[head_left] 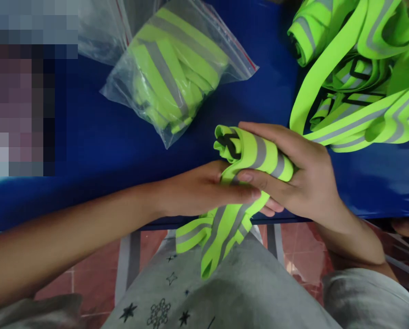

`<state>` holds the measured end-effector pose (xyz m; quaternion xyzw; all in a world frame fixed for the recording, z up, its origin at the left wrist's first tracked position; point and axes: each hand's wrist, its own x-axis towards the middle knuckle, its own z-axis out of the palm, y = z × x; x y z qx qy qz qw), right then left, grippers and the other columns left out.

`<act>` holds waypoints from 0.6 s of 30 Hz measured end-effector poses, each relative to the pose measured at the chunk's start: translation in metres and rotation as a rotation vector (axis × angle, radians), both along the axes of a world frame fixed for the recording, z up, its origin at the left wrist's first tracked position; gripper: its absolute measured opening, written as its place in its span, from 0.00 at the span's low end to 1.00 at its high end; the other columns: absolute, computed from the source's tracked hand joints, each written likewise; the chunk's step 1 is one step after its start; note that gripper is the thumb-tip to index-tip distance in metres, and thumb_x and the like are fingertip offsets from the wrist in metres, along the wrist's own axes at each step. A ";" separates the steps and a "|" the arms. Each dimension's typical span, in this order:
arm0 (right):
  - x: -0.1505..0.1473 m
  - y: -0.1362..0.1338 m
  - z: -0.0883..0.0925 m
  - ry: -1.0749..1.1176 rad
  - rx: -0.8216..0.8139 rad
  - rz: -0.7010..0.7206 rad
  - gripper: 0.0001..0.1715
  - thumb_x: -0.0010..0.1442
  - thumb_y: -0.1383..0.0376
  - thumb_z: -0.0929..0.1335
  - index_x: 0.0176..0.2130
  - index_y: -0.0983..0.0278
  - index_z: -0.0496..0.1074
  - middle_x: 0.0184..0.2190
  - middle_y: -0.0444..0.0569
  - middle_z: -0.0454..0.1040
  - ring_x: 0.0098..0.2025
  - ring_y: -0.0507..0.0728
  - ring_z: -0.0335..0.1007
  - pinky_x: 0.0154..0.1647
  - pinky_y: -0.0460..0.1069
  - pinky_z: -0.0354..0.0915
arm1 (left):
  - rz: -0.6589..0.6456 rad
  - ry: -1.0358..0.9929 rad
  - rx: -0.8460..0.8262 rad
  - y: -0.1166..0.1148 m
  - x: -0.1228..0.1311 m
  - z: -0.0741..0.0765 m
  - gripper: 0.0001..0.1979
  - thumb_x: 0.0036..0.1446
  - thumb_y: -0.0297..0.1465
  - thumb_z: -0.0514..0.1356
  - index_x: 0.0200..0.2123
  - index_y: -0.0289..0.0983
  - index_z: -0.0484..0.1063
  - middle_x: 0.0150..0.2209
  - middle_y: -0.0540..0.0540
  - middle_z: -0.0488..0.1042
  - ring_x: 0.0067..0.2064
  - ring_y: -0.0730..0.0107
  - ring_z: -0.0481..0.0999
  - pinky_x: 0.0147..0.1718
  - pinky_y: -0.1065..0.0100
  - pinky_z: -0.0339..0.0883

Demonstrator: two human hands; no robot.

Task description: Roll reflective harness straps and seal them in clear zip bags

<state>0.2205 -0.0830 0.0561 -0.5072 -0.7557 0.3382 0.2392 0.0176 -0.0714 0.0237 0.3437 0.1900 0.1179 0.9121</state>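
Between my hands is a neon yellow-green reflective strap (pixel 255 148) with grey stripes, partly rolled into a bundle; a black buckle shows at the roll's left end. My right hand (pixel 303 173) wraps round the roll from the right, thumb across its front. Just below, my left hand (pixel 221 185) grips the strap's flat part, its thumb on top and some fingertips showing behind. Loose strap ends hang from there over the table's front edge, above my lap.
On the blue table (pixel 88 155) lies a clear zip bag (pixel 180 68) with folded reflective straps inside. Another clear bag (pixel 102 32) is behind it. Several loose and rolled straps (pixel 358 109) with black buckles are heaped at the right. A blurred-out patch covers the upper left.
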 end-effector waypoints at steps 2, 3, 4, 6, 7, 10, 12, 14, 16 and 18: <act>0.001 -0.001 0.006 0.039 -0.019 -0.070 0.27 0.62 0.49 0.77 0.58 0.53 0.78 0.51 0.48 0.83 0.46 0.62 0.82 0.45 0.55 0.80 | -0.083 -0.026 -0.119 -0.004 -0.001 -0.002 0.12 0.70 0.32 0.63 0.53 0.35 0.79 0.56 0.39 0.83 0.59 0.57 0.82 0.57 0.58 0.78; 0.001 -0.001 0.009 0.084 -0.047 -0.107 0.24 0.63 0.50 0.77 0.55 0.54 0.79 0.45 0.46 0.83 0.40 0.58 0.81 0.38 0.51 0.78 | -0.117 -0.035 -0.152 -0.006 -0.002 -0.002 0.15 0.70 0.32 0.62 0.56 0.35 0.78 0.58 0.37 0.81 0.59 0.56 0.82 0.56 0.57 0.79; 0.002 -0.001 0.011 0.140 -0.081 -0.139 0.20 0.63 0.51 0.76 0.52 0.54 0.81 0.39 0.43 0.83 0.34 0.55 0.79 0.31 0.48 0.75 | -0.136 -0.038 -0.164 -0.007 -0.003 -0.003 0.17 0.71 0.33 0.62 0.59 0.35 0.76 0.59 0.36 0.80 0.59 0.55 0.82 0.54 0.57 0.80; 0.005 0.000 0.013 0.262 -0.174 -0.177 0.12 0.65 0.52 0.75 0.43 0.57 0.82 0.29 0.40 0.79 0.26 0.51 0.73 0.23 0.45 0.67 | -0.139 -0.038 -0.146 -0.008 -0.004 -0.003 0.17 0.72 0.33 0.61 0.60 0.35 0.76 0.58 0.35 0.81 0.57 0.56 0.83 0.52 0.59 0.81; 0.006 0.001 0.013 0.315 -0.234 -0.182 0.12 0.67 0.53 0.74 0.39 0.58 0.82 0.26 0.40 0.77 0.24 0.50 0.70 0.21 0.45 0.64 | -0.137 -0.038 -0.127 -0.007 -0.005 -0.003 0.17 0.72 0.34 0.61 0.59 0.35 0.76 0.57 0.36 0.81 0.56 0.57 0.84 0.52 0.60 0.81; 0.010 0.006 0.009 0.423 -0.427 -0.155 0.14 0.69 0.52 0.72 0.38 0.58 0.81 0.26 0.41 0.76 0.23 0.51 0.70 0.20 0.46 0.63 | -0.160 -0.030 -0.079 -0.005 -0.006 -0.004 0.16 0.71 0.36 0.62 0.58 0.37 0.78 0.54 0.39 0.83 0.54 0.59 0.85 0.51 0.63 0.81; 0.012 0.009 0.006 0.449 -0.497 -0.148 0.14 0.69 0.51 0.72 0.39 0.58 0.81 0.30 0.42 0.79 0.27 0.53 0.75 0.23 0.46 0.68 | -0.150 -0.014 -0.043 -0.002 -0.006 -0.004 0.16 0.70 0.36 0.63 0.57 0.38 0.78 0.53 0.39 0.84 0.53 0.60 0.85 0.51 0.63 0.80; 0.013 0.009 0.004 0.455 -0.484 -0.169 0.15 0.69 0.51 0.71 0.40 0.58 0.81 0.34 0.44 0.81 0.32 0.55 0.78 0.27 0.47 0.72 | -0.127 0.007 0.019 0.001 -0.006 -0.004 0.14 0.69 0.34 0.64 0.54 0.36 0.79 0.52 0.40 0.84 0.51 0.61 0.85 0.49 0.65 0.79; 0.012 0.009 0.004 0.451 -0.453 -0.192 0.17 0.70 0.49 0.69 0.43 0.57 0.81 0.36 0.45 0.82 0.35 0.56 0.80 0.30 0.48 0.75 | -0.127 0.023 0.092 0.004 -0.006 -0.004 0.11 0.67 0.32 0.65 0.50 0.35 0.81 0.49 0.41 0.85 0.49 0.62 0.85 0.48 0.67 0.78; 0.011 0.009 0.003 0.440 -0.470 -0.176 0.18 0.71 0.48 0.69 0.46 0.56 0.81 0.37 0.44 0.82 0.36 0.56 0.81 0.29 0.48 0.75 | -0.144 0.012 0.169 0.005 -0.006 -0.004 0.08 0.67 0.31 0.65 0.46 0.35 0.82 0.46 0.44 0.85 0.48 0.64 0.85 0.48 0.69 0.77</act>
